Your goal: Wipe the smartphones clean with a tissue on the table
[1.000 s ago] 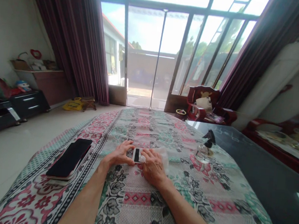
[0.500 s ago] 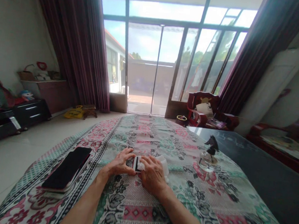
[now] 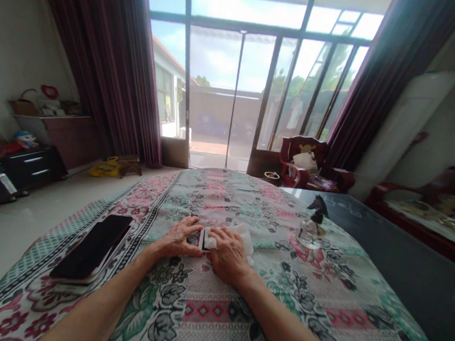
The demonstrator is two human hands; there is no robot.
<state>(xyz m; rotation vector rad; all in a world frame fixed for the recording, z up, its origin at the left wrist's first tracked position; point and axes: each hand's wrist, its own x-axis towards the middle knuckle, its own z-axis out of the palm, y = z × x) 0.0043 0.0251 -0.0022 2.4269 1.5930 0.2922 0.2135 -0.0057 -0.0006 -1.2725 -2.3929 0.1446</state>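
My left hand (image 3: 180,237) grips the left end of a small flat thing with a white edge and a dark top (image 3: 202,239), its thumb near me and its fingers on the far side. What kind of thing it is, I cannot make out. My right hand (image 3: 229,253) presses a crumpled white tissue (image 3: 210,241) onto its top and covers its right end. More of the white tissue (image 3: 247,241) spreads out beyond the right knuckles. Both hands rest low over the patterned tablecloth (image 3: 211,288).
A black phone (image 3: 92,246) lies on a stack at the left. To the right stands a clear glass ornament with a dark horse-head top (image 3: 317,209). Beyond it is a dark tabletop (image 3: 368,241). A red wooden chair (image 3: 291,172) stands near the glass doors.
The whole view has shifted slightly, so everything sits a little further left and higher. My left hand keeps its grip, and my right hand stays on the thing with the tissue.
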